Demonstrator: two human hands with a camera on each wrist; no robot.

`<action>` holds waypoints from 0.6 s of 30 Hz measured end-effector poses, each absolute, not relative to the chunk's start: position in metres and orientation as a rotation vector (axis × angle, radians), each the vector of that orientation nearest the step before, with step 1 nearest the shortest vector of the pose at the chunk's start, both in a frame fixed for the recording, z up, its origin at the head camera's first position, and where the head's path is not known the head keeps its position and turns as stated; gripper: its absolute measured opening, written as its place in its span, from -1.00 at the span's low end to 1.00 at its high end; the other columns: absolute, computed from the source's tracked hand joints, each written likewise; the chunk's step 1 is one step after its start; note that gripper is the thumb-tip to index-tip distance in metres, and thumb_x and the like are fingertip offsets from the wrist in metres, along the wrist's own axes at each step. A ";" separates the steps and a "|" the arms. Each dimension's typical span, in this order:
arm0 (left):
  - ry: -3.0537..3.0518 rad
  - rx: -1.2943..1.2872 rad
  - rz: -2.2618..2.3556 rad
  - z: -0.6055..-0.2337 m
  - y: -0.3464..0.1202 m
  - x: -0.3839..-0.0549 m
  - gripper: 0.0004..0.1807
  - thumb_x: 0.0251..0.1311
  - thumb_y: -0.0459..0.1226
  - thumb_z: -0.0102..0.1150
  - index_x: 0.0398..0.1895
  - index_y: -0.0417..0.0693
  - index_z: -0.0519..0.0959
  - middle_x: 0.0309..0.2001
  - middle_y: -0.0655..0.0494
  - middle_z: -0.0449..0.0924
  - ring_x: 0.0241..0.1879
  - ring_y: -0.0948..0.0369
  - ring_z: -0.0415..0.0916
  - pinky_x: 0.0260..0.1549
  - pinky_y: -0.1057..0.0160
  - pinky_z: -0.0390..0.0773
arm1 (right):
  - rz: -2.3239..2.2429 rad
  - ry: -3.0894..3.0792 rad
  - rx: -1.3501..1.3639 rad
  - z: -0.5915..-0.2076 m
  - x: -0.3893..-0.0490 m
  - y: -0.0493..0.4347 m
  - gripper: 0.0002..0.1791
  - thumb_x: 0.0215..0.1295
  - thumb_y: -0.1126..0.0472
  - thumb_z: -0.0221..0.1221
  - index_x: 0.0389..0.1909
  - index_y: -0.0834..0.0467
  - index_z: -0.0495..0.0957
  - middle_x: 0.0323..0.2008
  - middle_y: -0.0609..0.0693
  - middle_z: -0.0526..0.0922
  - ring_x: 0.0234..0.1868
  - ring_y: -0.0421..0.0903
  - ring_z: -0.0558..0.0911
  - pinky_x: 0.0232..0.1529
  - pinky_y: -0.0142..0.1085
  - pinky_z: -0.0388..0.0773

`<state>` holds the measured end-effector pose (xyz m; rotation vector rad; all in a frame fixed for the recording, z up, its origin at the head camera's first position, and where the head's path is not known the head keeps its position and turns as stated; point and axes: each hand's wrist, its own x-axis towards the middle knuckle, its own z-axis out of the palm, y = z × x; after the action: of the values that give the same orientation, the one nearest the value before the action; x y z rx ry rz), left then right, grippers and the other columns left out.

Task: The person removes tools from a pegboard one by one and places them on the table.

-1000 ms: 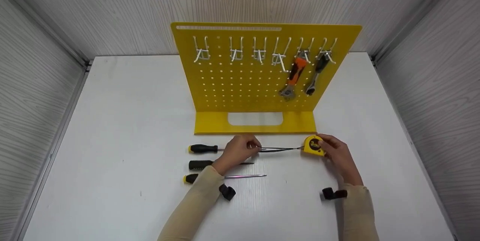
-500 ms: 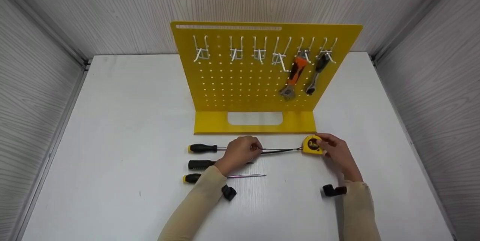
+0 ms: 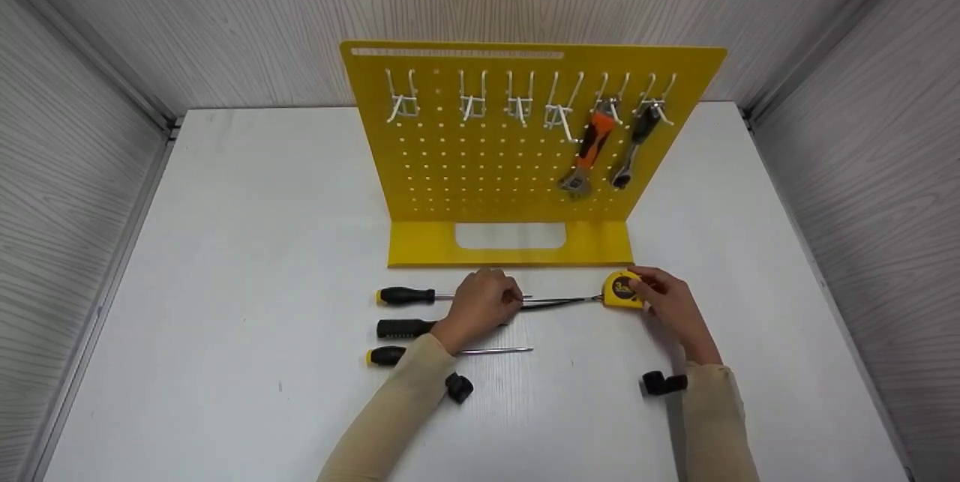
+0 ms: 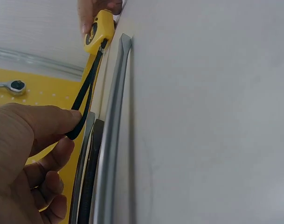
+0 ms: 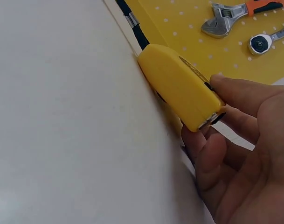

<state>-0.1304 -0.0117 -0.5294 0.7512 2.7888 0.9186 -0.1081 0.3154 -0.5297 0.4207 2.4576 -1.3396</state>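
A yellow tape measure [image 3: 619, 290] is held by my right hand [image 3: 673, 308], thumb on its face and fingers beneath, as the right wrist view shows. From its other end runs a black wrist strap [image 4: 89, 86], stretched out to the left. My left hand [image 3: 481, 306] pinches the strap's far end between thumb and forefinger, the other fingers curled. Below and beside the left hand lie three screwdrivers in a row: the back one [image 3: 406, 297], the middle one [image 3: 405, 328] and the front one [image 3: 387, 356]. My left hand and forearm cover parts of their shafts.
Behind the hands stands a yellow pegboard [image 3: 480, 182] with several white hooks. An adjustable wrench [image 3: 592, 148] with an orange handle and a ratchet wrench [image 3: 634, 146] hang at its right. The board's base edge [image 3: 510, 264] lies just beyond the tape measure.
The tape measure and right hand have shifted slightly left, and the strap sags a little more. The left hand, still pinching the strap, has hardly moved.
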 end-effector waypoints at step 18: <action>2.788 0.746 0.922 -0.533 -0.012 -0.131 -0.89 0.17 -0.26 0.20 -0.32 0.02 0.71 -0.47 0.14 0.54 -0.43 0.22 0.43 -0.27 0.19 0.46 | -1.261 2.544 0.400 -0.532 -0.105 0.315 -0.49 0.43 -0.10 0.02 0.27 0.07 0.42 0.17 0.16 0.49 0.04 0.02 0.44 -0.10 -0.31 0.43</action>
<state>-0.1308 -0.0120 -0.5327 0.7458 2.7884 0.9217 -0.1048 0.3154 -0.5322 0.3999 2.5441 -1.2605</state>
